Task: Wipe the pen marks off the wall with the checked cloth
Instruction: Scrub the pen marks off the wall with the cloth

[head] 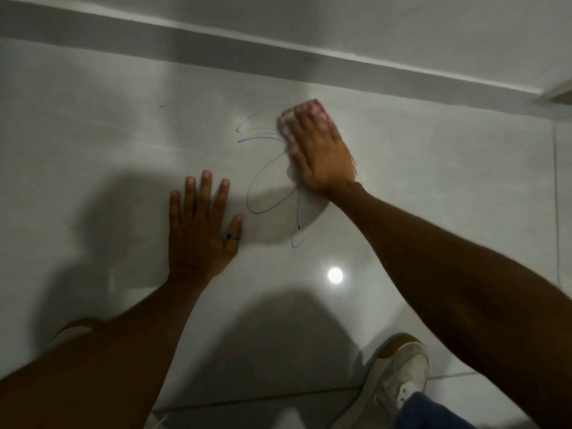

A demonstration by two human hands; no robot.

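Observation:
Blue pen marks [272, 184] loop across the glossy white tiled surface [433, 181] in the middle of the view. My right hand [322, 153] lies flat on the red-and-white checked cloth [312, 111] and presses it on the upper right end of the scribble. The cloth shows past my fingertips and along the hand's edges; the rest is hidden under the palm. My left hand [201, 224] rests flat on the surface to the left of the marks, fingers spread, a dark ring on the thumb, holding nothing.
A grey band [278, 54] runs along the top where the surface meets another plane. A white shoe [396, 379] and a blue trouser leg [433, 413] are at the bottom right. A bright light reflection [335, 275] and dark shadows lie on the tiles.

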